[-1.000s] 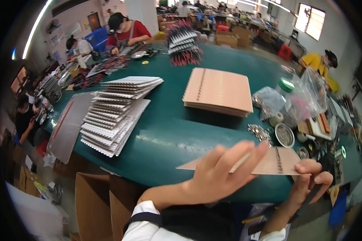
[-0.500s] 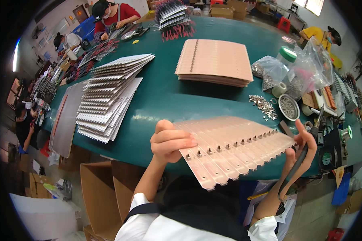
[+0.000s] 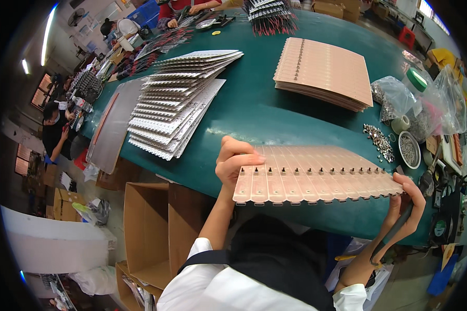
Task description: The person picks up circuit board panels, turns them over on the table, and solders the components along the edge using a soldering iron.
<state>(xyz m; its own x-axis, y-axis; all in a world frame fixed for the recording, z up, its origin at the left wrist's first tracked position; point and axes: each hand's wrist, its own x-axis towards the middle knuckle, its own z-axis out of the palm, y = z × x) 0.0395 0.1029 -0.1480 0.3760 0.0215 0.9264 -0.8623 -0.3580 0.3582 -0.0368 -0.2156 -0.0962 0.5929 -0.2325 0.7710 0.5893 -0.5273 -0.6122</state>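
Observation:
A pinkish-tan panel (image 3: 316, 181), scored into strips with a scalloped near edge and a row of small dark metal parts standing up, is held tilted above the table's near edge. My left hand (image 3: 234, 163) grips its left end, thumb on top. At its right end my right hand (image 3: 411, 199) closes on the edge with thumb and fingers. A dark grey cord or slim handle (image 3: 392, 234) lies along my right palm and wrist; its ends are hard to make out. Beyond the panel stands a stack of similar tan panels (image 3: 324, 72).
Fanned silvery panels (image 3: 179, 103) lie left on the green table (image 3: 249, 114), by a grey sheet (image 3: 114, 124). Right are loose metal parts (image 3: 379, 142), a round dish (image 3: 410, 150) and plastic bags (image 3: 441, 101). Cardboard boxes (image 3: 148, 228) stand below. Other people work around.
The panel has levelled, its near edge now running across the view, and my right hand has closed on its right end. My view has turned, shifting the table contents rightward and up.

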